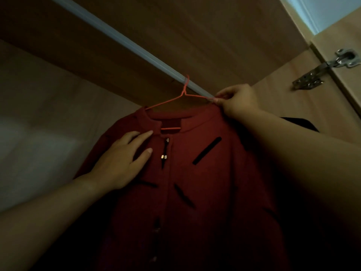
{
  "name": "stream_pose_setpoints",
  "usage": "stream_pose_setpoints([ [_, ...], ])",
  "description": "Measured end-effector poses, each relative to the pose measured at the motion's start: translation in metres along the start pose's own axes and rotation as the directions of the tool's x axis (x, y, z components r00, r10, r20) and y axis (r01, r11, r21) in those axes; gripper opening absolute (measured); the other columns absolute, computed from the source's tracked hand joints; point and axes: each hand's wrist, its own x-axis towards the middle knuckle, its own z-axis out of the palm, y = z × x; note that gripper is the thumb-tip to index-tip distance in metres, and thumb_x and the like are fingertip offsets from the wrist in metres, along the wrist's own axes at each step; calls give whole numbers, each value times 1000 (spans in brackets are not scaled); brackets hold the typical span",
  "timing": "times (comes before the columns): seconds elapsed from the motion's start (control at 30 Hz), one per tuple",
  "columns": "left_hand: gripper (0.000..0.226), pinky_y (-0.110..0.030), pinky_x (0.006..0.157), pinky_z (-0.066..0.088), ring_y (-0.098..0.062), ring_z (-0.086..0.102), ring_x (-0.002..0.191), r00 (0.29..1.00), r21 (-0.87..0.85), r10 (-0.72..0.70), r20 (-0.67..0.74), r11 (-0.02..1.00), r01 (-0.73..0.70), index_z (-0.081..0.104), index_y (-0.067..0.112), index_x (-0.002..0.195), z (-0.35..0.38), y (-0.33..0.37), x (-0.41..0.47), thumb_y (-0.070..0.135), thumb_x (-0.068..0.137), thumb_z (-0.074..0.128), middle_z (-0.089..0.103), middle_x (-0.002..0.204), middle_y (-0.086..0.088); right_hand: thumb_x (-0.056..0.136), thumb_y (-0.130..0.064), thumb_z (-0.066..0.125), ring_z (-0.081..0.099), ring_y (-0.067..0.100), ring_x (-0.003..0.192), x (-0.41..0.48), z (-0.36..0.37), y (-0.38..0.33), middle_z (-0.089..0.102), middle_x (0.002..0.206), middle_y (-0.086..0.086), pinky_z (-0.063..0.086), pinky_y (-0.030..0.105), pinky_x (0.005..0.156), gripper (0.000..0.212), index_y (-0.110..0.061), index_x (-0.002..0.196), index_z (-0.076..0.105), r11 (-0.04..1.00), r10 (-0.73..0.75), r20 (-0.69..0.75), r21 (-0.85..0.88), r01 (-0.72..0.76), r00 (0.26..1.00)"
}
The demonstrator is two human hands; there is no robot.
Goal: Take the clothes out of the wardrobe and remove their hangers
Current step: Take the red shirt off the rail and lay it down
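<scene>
A dark red jacket (195,182) with black slit pockets and a front zip hangs on a thin red wire hanger (172,101). The hanger's hook sits over the pale wardrobe rail (125,39). My left hand (123,161) lies flat on the jacket's left chest, fingers straight, just beside the collar. My right hand (236,102) is up at the jacket's right shoulder and pinches the hanger's right arm together with the edge of the fabric. The lower jacket fades into shadow.
The wardrobe's wooden top panel (175,26) runs above the rail and its back wall (48,114) lies left. A metal door hinge (324,69) is fixed on the right side panel. Something dark (300,124) shows behind my right forearm.
</scene>
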Motion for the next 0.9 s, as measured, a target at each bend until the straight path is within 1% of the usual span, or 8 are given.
stream_pose_setpoints([
  [0.17, 72, -35, 110, 27, -21, 33, 135, 998, 38, -36, -49, 999, 38, 33, 37, 142, -23, 4, 18, 68, 77, 21, 34, 147, -2, 80, -25, 71, 57, 9, 85, 18, -26, -4, 63, 89, -4, 40, 20, 70, 15, -23, 95, 71, 999, 13, -144, -47, -20, 990],
  [0.37, 67, -38, 105, 30, -26, 37, 130, 977, 179, 49, -209, 984, -11, 38, 26, 139, -53, 18, -4, 58, 82, 23, 37, 143, -7, 81, -28, 70, 59, 7, 89, -63, -37, -2, 65, 87, -9, 42, 23, 77, 10, -29, 90, 71, 992, -95, -22, 78, 97, 995],
  [0.43, 66, -39, 101, 34, -26, 41, 127, 981, 226, 59, -182, 974, -17, 38, 25, 139, -60, 22, -26, 58, 84, 22, 42, 140, -8, 79, -27, 72, 60, 2, 86, -109, -43, -4, 66, 85, -13, 45, 19, 80, 11, -31, 90, 71, 986, -115, -21, 117, 117, 993],
  [0.53, 58, -31, 72, 43, -17, 58, 94, 999, 152, 32, 25, 988, -35, 49, 31, 120, -67, 30, -84, 64, 83, 18, 62, 108, 3, 78, -26, 72, 61, -5, 82, -186, -55, -2, 66, 83, -22, 44, 10, 79, 14, -35, 89, 70, 980, -120, 19, 160, 115, 993],
  [0.57, 52, -27, 62, 40, -13, 58, 79, 998, 125, 42, 51, 991, -48, 51, 33, 110, -68, 36, -105, 64, 83, 19, 64, 94, 7, 79, -27, 72, 61, -5, 83, -210, -60, 1, 66, 84, -23, 45, 12, 79, 15, -36, 90, 69, 982, -110, 45, 160, 101, 993],
  [0.63, 40, -21, 54, 37, -6, 52, 61, 1000, 83, 16, 25, 996, -18, 54, 36, 95, -71, 50, -143, 61, 84, 24, 62, 75, 11, 80, -32, 68, 61, -4, 88, -256, -73, 4, 66, 90, -21, 47, 18, 82, 16, -35, 95, 68, 988, -104, 108, 126, 90, 989],
  [0.77, 28, -22, 53, 39, -5, 54, 55, 991, -16, -135, -1, 991, 135, 58, 36, 87, -72, 85, -207, 56, 85, 39, 63, 66, 7, 87, -33, 57, 60, 4, 93, -330, -101, -2, 64, 97, -12, 50, 30, 81, 23, -28, 109, 65, 992, -127, 252, 19, 126, 960],
  [0.9, 21, -19, 52, 36, 0, 54, 57, 975, -191, -219, 31, 956, 221, 62, 37, 85, -78, 122, -257, 51, 86, 47, 61, 65, 15, 88, -29, 62, 61, 6, 91, -384, -141, -15, 64, 95, -8, 49, 25, 81, 21, -26, 107, 66, 998, -57, 252, 5, 57, 966],
])
